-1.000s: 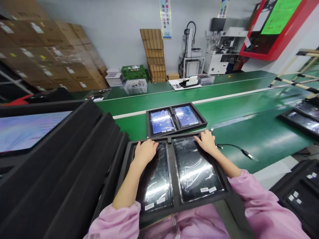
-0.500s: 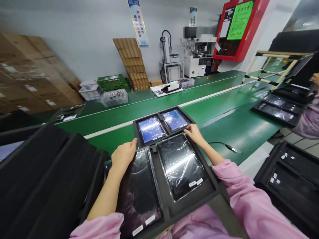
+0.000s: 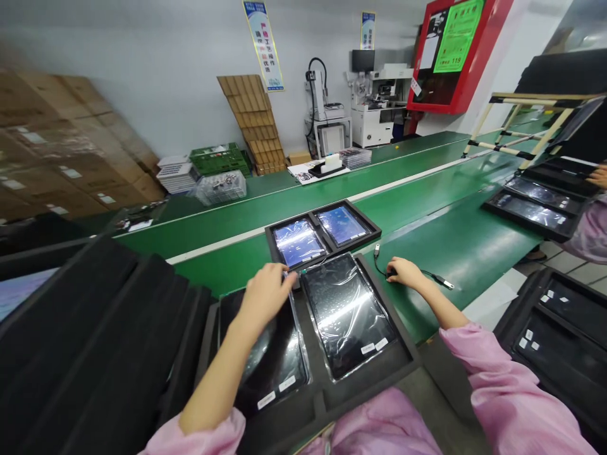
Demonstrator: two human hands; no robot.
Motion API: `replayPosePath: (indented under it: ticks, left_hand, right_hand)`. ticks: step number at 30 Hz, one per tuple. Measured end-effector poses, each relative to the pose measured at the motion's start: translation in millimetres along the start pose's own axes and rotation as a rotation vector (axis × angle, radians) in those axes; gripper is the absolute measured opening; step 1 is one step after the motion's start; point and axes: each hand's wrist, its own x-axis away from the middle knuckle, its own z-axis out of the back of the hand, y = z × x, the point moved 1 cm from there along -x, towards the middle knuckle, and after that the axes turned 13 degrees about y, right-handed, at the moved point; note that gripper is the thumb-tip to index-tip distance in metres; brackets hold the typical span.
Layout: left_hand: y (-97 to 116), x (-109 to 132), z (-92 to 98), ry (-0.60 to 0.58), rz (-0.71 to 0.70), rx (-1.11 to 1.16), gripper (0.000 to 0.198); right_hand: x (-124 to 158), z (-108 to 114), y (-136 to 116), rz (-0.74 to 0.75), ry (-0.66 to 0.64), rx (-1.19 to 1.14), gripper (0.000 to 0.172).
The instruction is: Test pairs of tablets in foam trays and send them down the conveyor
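Observation:
A black foam tray (image 3: 322,399) in front of me bears two film-wrapped display panels, the left panel (image 3: 275,354) and the right panel (image 3: 351,316), dark with white labels. My left hand (image 3: 268,292) is over the top edge of the left panel, fingers bent and thumb close to them; what is between them is hidden. On the green bench my right hand (image 3: 405,273) pinches a small black part of a USB cable (image 3: 429,274). Silver plugs show on both sides of that hand. Beyond lies a second tray (image 3: 374,239) with two lit bluish screens.
Black foam trays (image 3: 95,335) lean in a row at left. More dark trays (image 3: 564,341) stand at right. A co-worker's sleeve (image 3: 590,230) shows at the right edge, beside a tray of panels (image 3: 531,208). A green conveyor (image 3: 427,183) runs across, with a tube rack (image 3: 521,126) on it.
My right hand has left the tray's far corner and moved right to the cable. My left hand has shifted right along the left panel's top. The lit-screen tray appears slightly farther right.

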Motion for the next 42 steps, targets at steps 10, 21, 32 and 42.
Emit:
replayPosePath:
  ticks: [10,21,32,42]
  left_hand:
    - [83,127,-35.7,-0.398,0.072,0.075,0.115]
    - [58,127,-55.1,-0.428,0.065,0.349,0.107]
    - [55,135,-63.5,-0.384,0.125,0.516,0.103]
    - [53,147,-90.1,-0.305,0.082,0.488,0.114]
  right_hand:
    - [6,-21,6,0.033,-0.021,-0.18,0.011]
    - [-14,39,18,-0.284,-0.174,-0.879,0.038]
    - [-107,38,-156,-0.137,-0.196,-1.08,0.047]
    - [-121,-9,-181,-0.05,-0.113,-0.954,0.044]
